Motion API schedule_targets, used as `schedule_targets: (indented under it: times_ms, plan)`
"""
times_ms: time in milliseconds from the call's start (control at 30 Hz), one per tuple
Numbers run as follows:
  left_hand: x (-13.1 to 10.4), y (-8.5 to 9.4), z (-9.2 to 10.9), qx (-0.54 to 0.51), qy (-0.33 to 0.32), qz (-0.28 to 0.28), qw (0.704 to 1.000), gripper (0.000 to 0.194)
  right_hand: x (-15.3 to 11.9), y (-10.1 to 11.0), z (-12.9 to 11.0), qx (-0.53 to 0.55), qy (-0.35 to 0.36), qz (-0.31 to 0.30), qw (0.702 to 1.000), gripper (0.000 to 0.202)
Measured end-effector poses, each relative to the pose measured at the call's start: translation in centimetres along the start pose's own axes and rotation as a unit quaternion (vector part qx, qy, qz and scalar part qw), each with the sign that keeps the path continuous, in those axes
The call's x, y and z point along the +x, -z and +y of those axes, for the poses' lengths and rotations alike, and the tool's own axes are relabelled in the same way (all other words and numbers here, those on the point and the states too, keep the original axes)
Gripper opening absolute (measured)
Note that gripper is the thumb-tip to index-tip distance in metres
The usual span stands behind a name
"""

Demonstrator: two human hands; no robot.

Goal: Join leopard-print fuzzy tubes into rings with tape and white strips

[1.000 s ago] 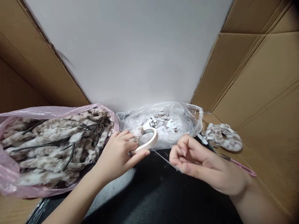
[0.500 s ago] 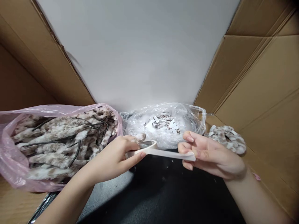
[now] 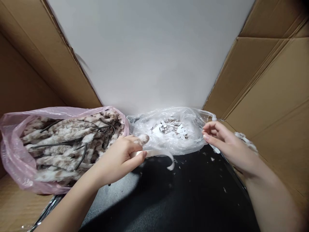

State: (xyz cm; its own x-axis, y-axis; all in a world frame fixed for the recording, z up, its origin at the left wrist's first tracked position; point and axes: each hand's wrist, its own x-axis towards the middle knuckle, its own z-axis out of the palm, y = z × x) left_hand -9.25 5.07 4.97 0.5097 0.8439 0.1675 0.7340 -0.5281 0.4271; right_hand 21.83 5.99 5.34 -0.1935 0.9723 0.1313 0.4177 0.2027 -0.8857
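My left hand is closed on a furry brown-and-white piece whose rounded tip sticks out past the fingers. From the same grip a white strip reaches right, its free end curling downward; most of the held piece is hidden by the hand. Over the right rim of a clear plastic bag, my right hand has loosely curled fingers with a small gap at the thumb. White paper scraps lie inside that bag. Below the right hand shows a small white piece, whose contact with it I cannot tell.
A pink plastic bag at the left is full of furry strips with black bands. Cardboard walls rise on both sides. Small white bits dot the black surface. Another furry item lies partly behind my right arm.
My right hand has let go of the white strip's end and moved right and up to the clear bag's rim. The strip's freed end now curls down. My left hand stays nearly in place.
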Motion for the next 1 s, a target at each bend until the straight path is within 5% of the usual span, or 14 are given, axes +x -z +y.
schedule_targets:
  times_ms: [167,300,500,667,867,1000]
  plan:
    - [-0.1,-1.1,2.0,0.062,-0.030,-0.006,0.998,0.038,-1.0,-5.0,-1.7,-0.074,0.112,-0.117,0.984,0.027]
    - [-0.4,-1.8,3.2,0.106,-0.038,-0.018,0.994,0.038,-1.1,-8.0,-2.0,-0.075,0.107,-0.170,0.977,0.030]
    - [-0.5,-2.4,3.2,0.132,-0.064,0.009,0.989,0.040,-0.9,-8.2,-1.2,-0.031,0.043,-0.171,0.984,0.014]
    - [-0.4,-2.8,2.9,0.150,-0.076,0.037,0.985,0.041,-1.3,-8.2,-1.6,-0.072,0.057,-0.178,0.980,0.011]
    - [-0.3,-2.8,3.3,0.074,-0.023,0.042,0.996,0.041,-1.9,-8.3,-2.1,-0.169,0.168,-0.125,0.963,0.024]
    - [-0.7,-3.0,4.2,-0.066,0.026,0.040,0.997,0.049,-3.0,-8.2,-2.8,-0.257,0.292,-0.044,0.920,0.025]
